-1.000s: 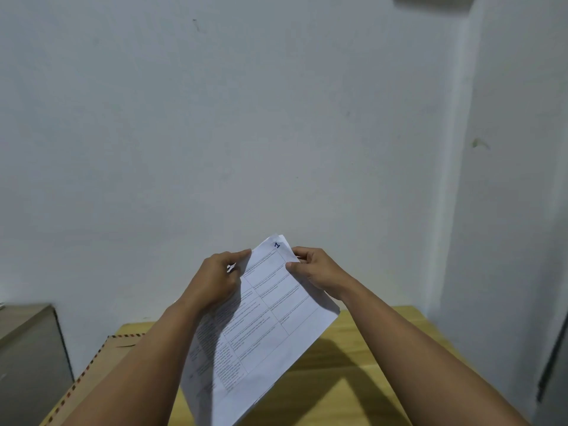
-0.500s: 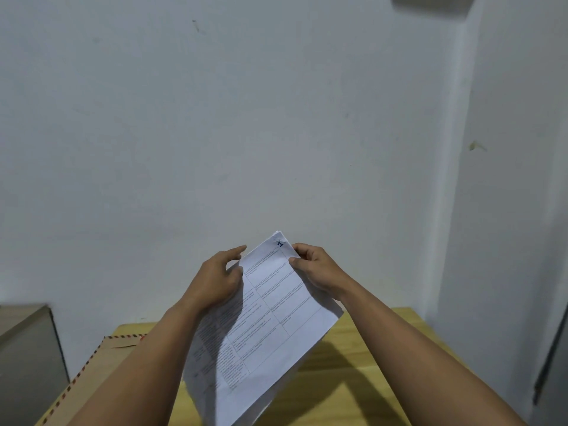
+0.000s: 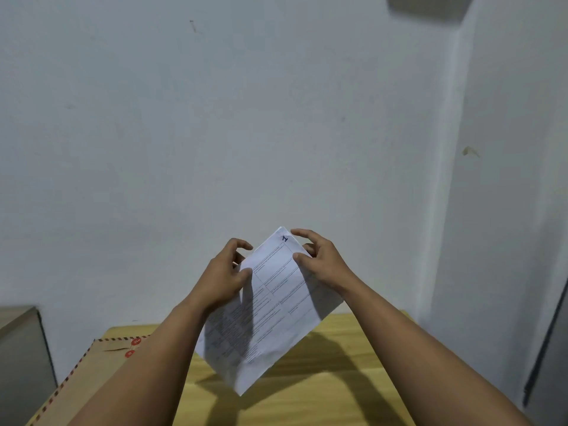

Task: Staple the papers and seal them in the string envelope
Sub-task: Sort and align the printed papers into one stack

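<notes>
I see both hands on the papers [image 3: 270, 305], held up in the air above the table [image 3: 322, 395] and tilted so one corner points up at the wall [image 3: 215, 133]. The left hand [image 3: 222, 279] pinches the left edge with its thumb on the printed face and the other fingers curled behind, while the right hand [image 3: 319, 262] pinches the upper right edge with its thumb on the front; its index finger arches loosely over the top corner. The envelope [image 3: 92, 373] — brown, with a red-and-dark striped border and two red round fasteners near its top edge — lies flat on the table at the lower left, partly covered by my left forearm; I cannot tell whether anything is inside it or whether its flap is open. I count one envelope and two hands, but the number of sheets in the stack I cannot make out, since only the top page shows, marked with a handwritten "1" near the upper corner. Its printed table is too small to read. A grey box [image 3: 21, 348] is cut off at the left edge, and a dark strip runs down the far right.
</notes>
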`<state>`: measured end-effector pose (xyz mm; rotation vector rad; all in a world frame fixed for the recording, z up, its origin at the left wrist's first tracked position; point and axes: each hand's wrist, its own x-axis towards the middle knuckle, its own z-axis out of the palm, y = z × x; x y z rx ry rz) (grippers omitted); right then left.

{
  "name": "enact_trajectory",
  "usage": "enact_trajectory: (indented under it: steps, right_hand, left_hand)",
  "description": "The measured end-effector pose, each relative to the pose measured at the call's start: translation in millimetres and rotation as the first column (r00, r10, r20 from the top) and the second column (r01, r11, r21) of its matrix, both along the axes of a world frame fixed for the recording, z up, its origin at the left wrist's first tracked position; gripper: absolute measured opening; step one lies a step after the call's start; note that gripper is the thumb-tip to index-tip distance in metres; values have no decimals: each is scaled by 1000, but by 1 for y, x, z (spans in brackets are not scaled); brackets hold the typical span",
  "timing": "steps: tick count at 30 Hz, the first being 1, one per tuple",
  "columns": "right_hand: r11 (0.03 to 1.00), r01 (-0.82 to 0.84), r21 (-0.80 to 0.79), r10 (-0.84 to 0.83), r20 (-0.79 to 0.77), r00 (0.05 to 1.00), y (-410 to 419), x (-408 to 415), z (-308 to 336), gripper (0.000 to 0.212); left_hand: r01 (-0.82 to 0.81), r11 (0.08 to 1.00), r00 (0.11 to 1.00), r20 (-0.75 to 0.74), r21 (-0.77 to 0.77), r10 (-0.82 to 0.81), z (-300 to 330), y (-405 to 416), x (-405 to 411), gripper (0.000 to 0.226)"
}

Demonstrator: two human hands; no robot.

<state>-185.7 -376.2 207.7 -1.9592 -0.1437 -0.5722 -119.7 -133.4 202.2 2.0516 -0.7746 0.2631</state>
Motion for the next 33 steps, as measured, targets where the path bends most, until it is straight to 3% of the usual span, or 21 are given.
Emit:
enact_trajectory:
  steps: [5, 12, 16, 22, 27, 33]
  right_hand:
    - [998, 12, -68, -9, 46, 999, -3, 4, 3, 53]
    - [978, 179, -110, -179, 10, 984, -20, 2, -4, 63]
    - [940, 332, 80, -332, -13, 943, -36, -4, -20, 67]
    - [927, 294, 234, -303, 3, 953, -54, -9, -33, 47]
    - [975, 214, 54, -215, 11, 977, -53, -5, -33, 35]
    - [986, 138, -90, -136, 29, 990, -37, -1, -24, 41]
  left_hand:
    - [42, 999, 999, 25, -9, -42, -6, -10, 1, 58]
    - [14, 994, 993, 122, -108, -1, -19, -21, -3, 56]
    - [-6, 982, 995, 100, -188, 25, -24, -25, -1, 64]
    - [-4, 969, 999, 46, -248, 16, -26, -30, 1, 62]
    - [19, 988, 998, 65, -156, -9, -30, -33, 5, 61]
    - [6, 1000, 997, 71, -28, -4, -29, -40, 10, 58]
